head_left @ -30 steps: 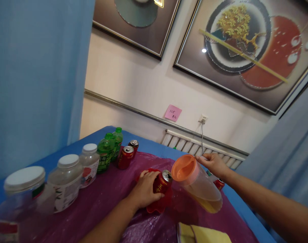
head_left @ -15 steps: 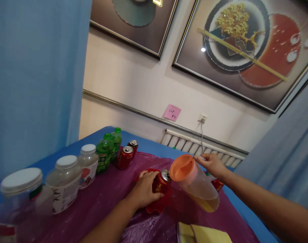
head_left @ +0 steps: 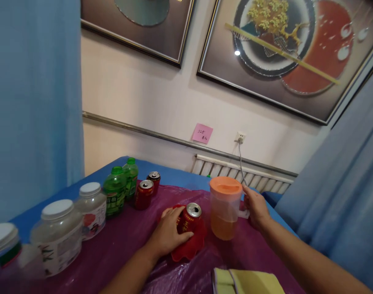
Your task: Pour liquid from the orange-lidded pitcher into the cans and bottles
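Observation:
My left hand (head_left: 170,230) is wrapped round a red drink can (head_left: 190,218), which stands on a red scalloped plate (head_left: 192,247). The can's top faces up with its opening showing. My right hand (head_left: 255,206) grips the handle of a clear plastic pitcher (head_left: 225,214) with an orange lid (head_left: 225,185). The pitcher is upright, just right of the can and apart from it, with amber liquid in its lower part. I cannot tell whether its base touches the table. My right fingertips are partly hidden behind the handle.
Left of the plate stand red cans (head_left: 144,195), green bottles (head_left: 115,192) and several white-lidded clear jars (head_left: 57,234). A folded yellow cloth (head_left: 250,281) lies at the front edge. Purple plastic sheeting (head_left: 119,245) covers the blue table (head_left: 174,173). A radiator (head_left: 241,171) is behind.
The pitcher has gone from tilted toward the can to upright, and my right hand has lowered with it. My left hand stays round the can. The view has shifted slightly.

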A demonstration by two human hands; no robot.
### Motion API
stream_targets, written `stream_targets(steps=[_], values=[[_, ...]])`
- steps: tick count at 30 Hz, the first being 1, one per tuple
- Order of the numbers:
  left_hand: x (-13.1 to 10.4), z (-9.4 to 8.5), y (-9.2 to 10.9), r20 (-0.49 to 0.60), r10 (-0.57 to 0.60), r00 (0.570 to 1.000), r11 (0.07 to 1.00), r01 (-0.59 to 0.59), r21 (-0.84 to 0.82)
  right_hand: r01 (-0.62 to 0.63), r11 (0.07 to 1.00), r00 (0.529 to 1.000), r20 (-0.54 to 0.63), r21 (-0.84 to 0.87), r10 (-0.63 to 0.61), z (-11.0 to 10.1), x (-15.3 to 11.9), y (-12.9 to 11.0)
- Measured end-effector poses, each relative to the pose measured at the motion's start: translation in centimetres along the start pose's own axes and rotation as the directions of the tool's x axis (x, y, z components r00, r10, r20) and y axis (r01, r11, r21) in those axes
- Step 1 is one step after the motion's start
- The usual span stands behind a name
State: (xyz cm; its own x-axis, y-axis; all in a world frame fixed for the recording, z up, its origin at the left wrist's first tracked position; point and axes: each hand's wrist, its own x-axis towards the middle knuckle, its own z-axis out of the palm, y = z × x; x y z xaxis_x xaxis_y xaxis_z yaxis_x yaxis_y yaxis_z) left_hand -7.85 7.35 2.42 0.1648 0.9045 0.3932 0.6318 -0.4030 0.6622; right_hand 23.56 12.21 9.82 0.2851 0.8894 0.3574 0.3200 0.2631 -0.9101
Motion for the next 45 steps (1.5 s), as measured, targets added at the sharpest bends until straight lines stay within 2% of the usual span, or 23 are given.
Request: stream_targets(steps=[2,4,10,18,20,22,23,25,27,28,30,32,34,37,40,43,45], values=[[0.0,0.1,-0.2,0.000,-0.007,1.000,1.000,0.007,0.003,-0.106,0.973,0.990,-0.070,0.206,0.123,0.4,-0.4,1.4],[0.1,0.1,-0.4,-0.002,-0.011,1.000,1.000,0.011,-0.002,-0.155,0.936,0.974,-0.112,0.316,0.199,0.9,-0.9,2.5],[0.2,0.1,-0.5,0.068,-0.010,0.998,1.000,0.010,-0.005,-0.166,0.933,0.966,-0.135,0.319,0.219,1.0,-2.5,4.2],[0.2,-0.1,-0.2,0.120,-0.026,0.992,1.000,0.024,0.018,-0.160,0.945,0.972,-0.122,0.286,0.202,0.0,-4.2,4.8],[0.2,-0.3,0.0,0.125,-0.009,0.992,1.000,0.006,0.026,-0.134,0.961,0.975,-0.141,0.241,0.171,-0.3,-4.4,4.4],[0.2,-0.4,0.1,0.123,0.008,0.992,0.999,-0.012,0.031,-0.077,0.980,0.961,-0.247,0.181,0.121,-0.9,-5.0,3.9],[0.3,-0.5,0.2,0.119,0.014,0.993,0.999,-0.018,0.034,-0.028,0.986,0.941,-0.328,0.162,0.081,-1.1,-5.5,3.6],[0.3,-0.5,0.2,0.105,0.019,0.994,0.999,-0.023,0.044,0.114,0.982,0.871,-0.491,0.151,-0.026,-1.4,-7.1,3.2],[0.4,-0.5,0.3,0.092,0.020,0.996,0.998,-0.025,0.054,0.262,0.955,0.827,-0.544,0.141,-0.146,-1.1,-9.5,3.0],[0.4,-0.5,0.3,0.088,0.023,0.996,0.998,-0.028,0.057,0.298,0.947,0.837,-0.510,0.121,-0.198,-0.7,-10.9,3.1],[0.4,-0.6,0.4,0.085,0.036,0.996,0.998,-0.041,0.056,0.309,0.949,0.901,-0.338,0.058,-0.272,0.8,-13.5,3.3],[0.4,-0.6,0.5,0.085,0.062,0.994,0.997,-0.066,0.047,0.308,0.951,0.935,-0.189,0.006,-0.301,2.8,-15.4,3.6],[0.4,-0.7,0.7,0.075,0.089,0.993,0.995,-0.092,0.037,0.284,0.959,0.958,-0.041,0.014,-0.283,4.8,-16.3,3.7],[0.3,-0.7,0.6,0.055,0.122,0.991,0.992,-0.123,0.012,0.173,0.983,0.970,0.161,0.062,-0.181,7.3,-15.9,3.1],[0.3,-0.4,0.0,0.071,0.155,0.985,0.987,-0.152,-0.045,0.058,0.997,0.964,0.258,0.047,-0.068,9.0,-14.5,1.4],[0.5,0.0,-0.8,0.062,0.181,0.981,0.980,-0.175,-0.099,-0.006,1.000,0.961,0.277,0.008,0.003,10.2,-13.4,-0.8],[0.8,0.3,-1.4,0.052,0.189,0.981,0.977,-0.182,-0.112,-0.008,1.000,0.963,0.269,0.016,0.003,10.6,-12.9,-2.0]])
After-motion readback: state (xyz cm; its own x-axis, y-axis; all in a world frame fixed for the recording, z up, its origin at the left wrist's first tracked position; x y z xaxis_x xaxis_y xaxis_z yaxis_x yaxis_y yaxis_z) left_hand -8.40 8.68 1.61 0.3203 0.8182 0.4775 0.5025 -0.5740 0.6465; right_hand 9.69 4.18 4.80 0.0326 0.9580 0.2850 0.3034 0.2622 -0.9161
